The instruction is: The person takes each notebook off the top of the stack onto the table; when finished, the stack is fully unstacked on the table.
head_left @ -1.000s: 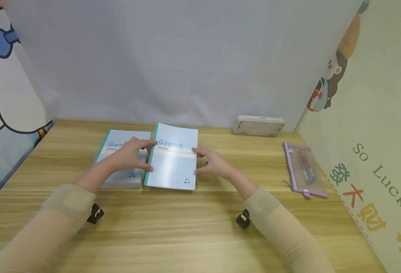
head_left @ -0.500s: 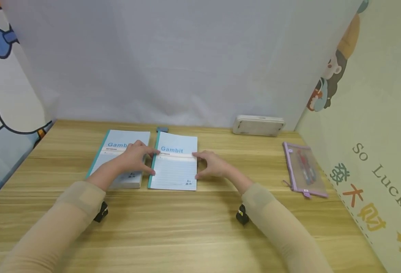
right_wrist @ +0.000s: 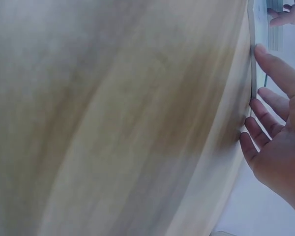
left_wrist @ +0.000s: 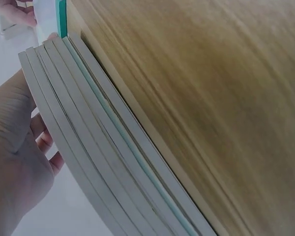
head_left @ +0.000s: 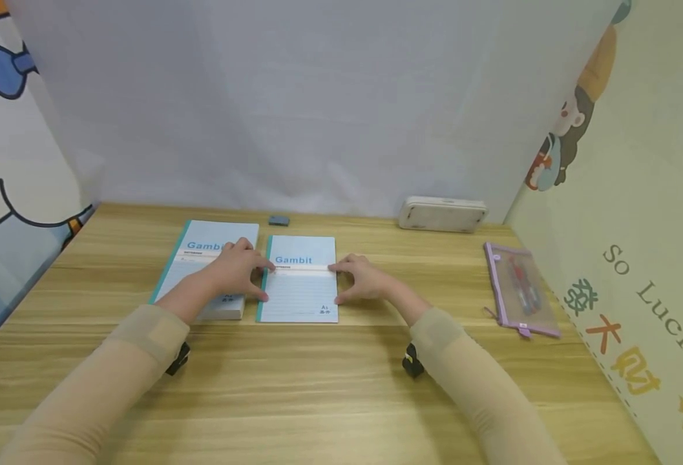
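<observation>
A single light-blue "Gambit" notebook [head_left: 300, 284] lies flat on the wooden table [head_left: 341, 381]. To its left is a stack of several like notebooks [head_left: 197, 265], whose page edges show close up in the left wrist view [left_wrist: 103, 147]. My left hand [head_left: 242, 272] rests over the stack's right side, and its thumb and forefinger touch the single notebook's left edge. My right hand [head_left: 357, 279] touches that notebook's right edge with straight fingers [right_wrist: 270, 69]. The notebook's thin edge [right_wrist: 251, 59] shows beside them. My left palm [left_wrist: 14, 152] lies against the stack.
A small grey-blue block [head_left: 279, 220] sits just behind the single notebook. A white oblong case [head_left: 441, 214] stands at the back wall. A purple mesh pouch with pens [head_left: 521, 289] lies at the right, near the printed side wall. Patterned panels close in both sides.
The single notebook, first raised at its far edge, has been lowered flat onto the table. The small grey-blue block behind it has come into sight. Both hands stay at its edges.
</observation>
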Demonstrator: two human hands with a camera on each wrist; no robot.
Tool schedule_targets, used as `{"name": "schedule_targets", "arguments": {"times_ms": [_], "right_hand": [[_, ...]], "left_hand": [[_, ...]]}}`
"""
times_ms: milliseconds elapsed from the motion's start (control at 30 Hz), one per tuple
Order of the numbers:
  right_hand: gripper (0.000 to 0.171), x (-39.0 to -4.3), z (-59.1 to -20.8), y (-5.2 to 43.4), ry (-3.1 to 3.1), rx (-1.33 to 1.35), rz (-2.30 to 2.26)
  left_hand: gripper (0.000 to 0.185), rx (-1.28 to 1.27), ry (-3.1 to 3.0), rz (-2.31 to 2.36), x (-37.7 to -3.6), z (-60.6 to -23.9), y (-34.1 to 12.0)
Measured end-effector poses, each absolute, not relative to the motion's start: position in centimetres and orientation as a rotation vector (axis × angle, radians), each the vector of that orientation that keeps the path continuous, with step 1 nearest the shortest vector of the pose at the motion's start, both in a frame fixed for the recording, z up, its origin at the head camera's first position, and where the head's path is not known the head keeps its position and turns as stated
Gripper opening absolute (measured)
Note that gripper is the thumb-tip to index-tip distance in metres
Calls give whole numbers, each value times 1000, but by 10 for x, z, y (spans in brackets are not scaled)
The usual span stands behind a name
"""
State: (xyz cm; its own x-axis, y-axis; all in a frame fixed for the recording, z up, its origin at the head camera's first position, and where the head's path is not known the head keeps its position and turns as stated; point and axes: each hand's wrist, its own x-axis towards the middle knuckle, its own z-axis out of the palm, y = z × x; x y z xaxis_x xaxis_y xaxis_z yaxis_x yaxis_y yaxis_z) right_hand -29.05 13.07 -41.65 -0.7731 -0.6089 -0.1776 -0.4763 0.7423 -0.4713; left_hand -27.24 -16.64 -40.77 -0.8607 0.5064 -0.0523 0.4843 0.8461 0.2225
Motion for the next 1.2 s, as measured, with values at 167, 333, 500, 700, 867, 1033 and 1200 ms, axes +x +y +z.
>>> {"name": "schedule_targets", "arguments": {"times_ms": [167, 333, 500, 700, 867, 1033, 1200], "right_hand": [[78, -290, -417, 130, 2618, -849, -608], [88, -290, -412, 126, 2617, -831, -656], [90, -286, -401, 115, 2604, -830, -672], [84, -281, -392, 94, 2610, -901, -680], [80, -280, -390, 75, 2632, -952, -779], [77, -277, -391, 53, 2646, -953, -835], [77, -270, -398, 31, 2653, -958, -838]], "left_hand": [[68, 775, 2892, 370, -271, -405, -170], [74, 765, 2885, 504, -271, -400, -178], [79, 744, 2893, 595, -264, -390, -192], [77, 741, 2950, 626, -254, -378, -217], [84, 701, 2959, 688, -250, -380, -243], [86, 602, 2975, 708, -248, -381, -266], [91, 548, 3034, 601, -249, -388, -283]]}}
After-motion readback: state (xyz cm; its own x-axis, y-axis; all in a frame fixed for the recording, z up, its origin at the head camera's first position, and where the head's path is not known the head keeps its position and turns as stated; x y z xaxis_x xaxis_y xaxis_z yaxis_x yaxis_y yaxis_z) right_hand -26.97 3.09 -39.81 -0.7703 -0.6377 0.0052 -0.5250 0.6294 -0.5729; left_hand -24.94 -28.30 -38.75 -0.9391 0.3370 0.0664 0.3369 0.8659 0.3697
